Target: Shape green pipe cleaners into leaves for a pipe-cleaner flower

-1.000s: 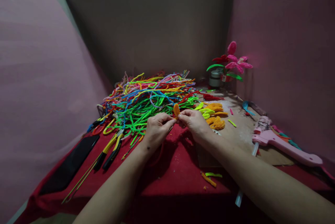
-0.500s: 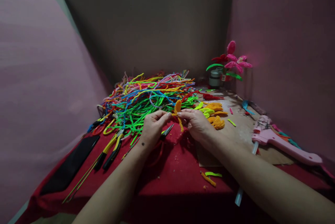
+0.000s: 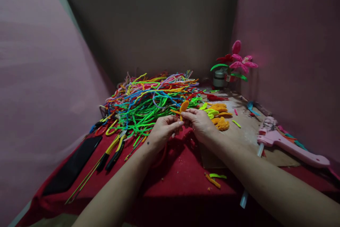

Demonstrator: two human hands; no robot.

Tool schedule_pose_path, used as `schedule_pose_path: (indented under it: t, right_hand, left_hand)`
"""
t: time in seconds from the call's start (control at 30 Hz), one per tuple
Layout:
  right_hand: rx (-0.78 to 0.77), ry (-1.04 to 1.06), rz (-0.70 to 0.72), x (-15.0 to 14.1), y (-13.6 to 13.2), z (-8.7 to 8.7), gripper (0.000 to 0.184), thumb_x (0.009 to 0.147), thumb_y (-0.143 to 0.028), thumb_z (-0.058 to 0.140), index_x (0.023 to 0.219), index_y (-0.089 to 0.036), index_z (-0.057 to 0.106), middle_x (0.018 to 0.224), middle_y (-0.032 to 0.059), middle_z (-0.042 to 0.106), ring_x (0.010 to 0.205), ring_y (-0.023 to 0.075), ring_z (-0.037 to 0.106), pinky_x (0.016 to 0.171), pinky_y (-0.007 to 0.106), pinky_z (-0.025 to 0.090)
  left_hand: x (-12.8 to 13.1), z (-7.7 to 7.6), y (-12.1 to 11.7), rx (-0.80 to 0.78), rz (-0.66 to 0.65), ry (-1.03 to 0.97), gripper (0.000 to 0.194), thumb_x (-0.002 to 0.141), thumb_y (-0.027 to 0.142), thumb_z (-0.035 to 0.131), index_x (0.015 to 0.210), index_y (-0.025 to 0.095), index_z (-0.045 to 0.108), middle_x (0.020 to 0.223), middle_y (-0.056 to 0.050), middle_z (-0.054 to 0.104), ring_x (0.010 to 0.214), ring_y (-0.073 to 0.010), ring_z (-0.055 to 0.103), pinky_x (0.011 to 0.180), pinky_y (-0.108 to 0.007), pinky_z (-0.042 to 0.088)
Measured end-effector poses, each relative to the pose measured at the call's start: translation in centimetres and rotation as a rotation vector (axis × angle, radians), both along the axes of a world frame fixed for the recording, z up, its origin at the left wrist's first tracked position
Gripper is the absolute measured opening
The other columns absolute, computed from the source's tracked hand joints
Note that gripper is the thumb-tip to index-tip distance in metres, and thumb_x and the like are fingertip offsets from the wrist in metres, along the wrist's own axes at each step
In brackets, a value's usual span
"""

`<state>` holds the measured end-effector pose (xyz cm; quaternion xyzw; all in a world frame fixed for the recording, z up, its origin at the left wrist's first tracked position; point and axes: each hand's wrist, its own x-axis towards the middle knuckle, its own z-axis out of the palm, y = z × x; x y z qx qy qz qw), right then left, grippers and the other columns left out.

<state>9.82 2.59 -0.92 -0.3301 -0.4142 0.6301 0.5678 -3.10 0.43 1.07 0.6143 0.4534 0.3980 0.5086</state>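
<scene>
An orange pipe cleaner (image 3: 184, 106), bent into a small petal-like loop, is held up over the red cloth. My right hand (image 3: 198, 122) pinches it at the base of the loop. One loose end sticks out to the left. My left hand (image 3: 166, 130) is closed just below, thumb and finger pressed together at the lower end, which the fingers mostly hide. Behind my hands lies a big heap of pipe cleaners (image 3: 148, 108) in many colours. Several shaped orange pieces (image 3: 220, 123) and yellow-green pieces (image 3: 211, 113) rest beside my right hand.
Yellow-and-black pliers (image 3: 116, 152) and a black phone-like slab (image 3: 74, 166) lie at left. A pink glue gun (image 3: 292, 148) with a clear stick sits on cardboard (image 3: 239, 142) at right. Pink pipe-cleaner flowers (image 3: 243, 63) stand at the back right. Offcuts (image 3: 212, 181) lie near the front edge.
My left hand has let go of the left end, moved down and right, and closed at the lower end. The orange loop now tilts right. The view has shifted slightly.
</scene>
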Motion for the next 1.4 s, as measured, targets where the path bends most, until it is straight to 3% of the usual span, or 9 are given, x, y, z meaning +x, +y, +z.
schedule_pose_path:
  t: [0.2, 0.43, 0.53, 0.63, 0.8, 0.97, 1.2, 1.27, 1.4]
  right_hand:
    - [0.036, -0.046, -0.064, -0.2, -0.2, 0.0, 0.015, 0.059, -0.025, 0.061, 0.054, -0.014, 0.052, 0.044, -0.0043, 0.049, 0.039, 0.0055, 0.038, 0.042, 0.022, 0.027]
    - [0.055, -0.075, -0.092, 0.0, 0.0, 0.1, 0.014, 0.059, -0.023, 0.060, 0.052, -0.014, 0.053, 0.042, -0.0048, 0.047, 0.038, 0.0057, 0.037, 0.040, 0.022, 0.026]
    - [0.050, -0.021, -0.153, 0.3, 0.3, 0.2, 0.013, 0.058, -0.024, 0.062, 0.056, -0.015, 0.054, 0.042, -0.0052, 0.048, 0.037, 0.0061, 0.038, 0.039, 0.021, 0.028]
    - [0.046, 0.020, -0.166, 0.4, 0.5, 0.2, 0.013, 0.057, -0.023, 0.064, 0.057, -0.015, 0.053, 0.044, -0.0049, 0.049, 0.038, 0.0064, 0.041, 0.039, 0.021, 0.030]
    - [0.020, 0.024, -0.136, 0.3, 0.3, 0.3, 0.012, 0.057, -0.020, 0.062, 0.059, -0.015, 0.051, 0.044, -0.0052, 0.050, 0.037, 0.0058, 0.041, 0.038, 0.020, 0.031]
    - [-0.015, 0.078, -0.086, 0.6, 0.3, 0.5, 0.013, 0.055, -0.017, 0.062, 0.053, -0.016, 0.049, 0.043, -0.0040, 0.050, 0.037, 0.0066, 0.042, 0.038, 0.020, 0.032]
    - [-0.207, 0.250, -0.027, 0.8, 0.6, 0.8, 0.009, 0.056, -0.013, 0.057, 0.052, -0.015, 0.050, 0.042, -0.0033, 0.049, 0.038, 0.0076, 0.042, 0.037, 0.021, 0.031]
    - [-0.227, 0.268, 0.016, 0.8, 0.6, 0.9, 0.007, 0.058, -0.013, 0.056, 0.053, -0.015, 0.051, 0.044, -0.0020, 0.051, 0.039, 0.0077, 0.041, 0.039, 0.022, 0.032]
    - [-0.170, 0.275, 0.084, 1.0, 0.7, 1.0, 0.010, 0.060, -0.014, 0.053, 0.052, -0.016, 0.048, 0.043, -0.0008, 0.050, 0.039, 0.0089, 0.041, 0.042, 0.024, 0.034]
  left_hand:
    - [0.2, 0.1, -0.2, -0.003, 0.041, 0.002, 0.019, 0.065, 0.029, 0.063, 0.065, 0.013, 0.053, 0.050, 0.005, 0.048, 0.040, -0.0042, 0.035, 0.041, -0.019, 0.026]
    - [-0.2, 0.6, -0.4, -0.031, -0.030, 0.210, 0.021, 0.068, 0.032, 0.058, 0.061, 0.015, 0.049, 0.047, 0.007, 0.040, 0.040, -0.0045, 0.030, 0.040, -0.019, 0.021]
    - [-1.7, 1.9, -1.1, 0.047, -0.098, 0.470, 0.017, 0.071, 0.032, 0.054, 0.068, 0.015, 0.054, 0.053, 0.004, 0.047, 0.047, -0.0071, 0.038, 0.046, -0.020, 0.029]
    - [-3.7, 2.9, -2.6, 0.290, -0.051, 0.899, 0.021, 0.077, 0.036, 0.048, 0.077, 0.018, 0.059, 0.072, -0.001, 0.059, 0.065, -0.0131, 0.051, 0.059, -0.023, 0.036]
    - [-5.8, 0.7, -4.9, 0.348, -0.023, 1.398, 0.017, 0.078, 0.033, 0.045, 0.086, 0.021, 0.055, 0.087, -0.006, 0.061, 0.076, -0.0193, 0.056, 0.062, -0.027, 0.037]
    - [-6.9, -1.8, -5.0, 0.336, 0.038, 1.206, 0.023, 0.078, 0.020, 0.040, 0.099, 0.020, 0.051, 0.089, -0.007, 0.060, 0.077, -0.0194, 0.055, 0.065, -0.029, 0.039]
    - [-6.8, 0.5, -5.3, 0.014, 0.110, 0.477, 0.045, 0.070, 0.029, 0.056, 0.112, 0.016, 0.045, 0.075, -0.001, 0.057, 0.064, -0.0134, 0.054, 0.055, -0.023, 0.040]
    - [-6.2, 0.9, -5.1, 0.044, 0.183, 0.450, 0.047, 0.067, 0.033, 0.061, 0.109, 0.016, 0.048, 0.072, 0.000, 0.056, 0.061, -0.0127, 0.053, 0.054, -0.022, 0.041]
    - [-5.3, 0.8, -4.1, 0.269, 0.192, 0.695, 0.035, 0.073, 0.036, 0.055, 0.101, 0.016, 0.054, 0.068, 0.000, 0.057, 0.062, -0.0151, 0.055, 0.057, -0.025, 0.044]
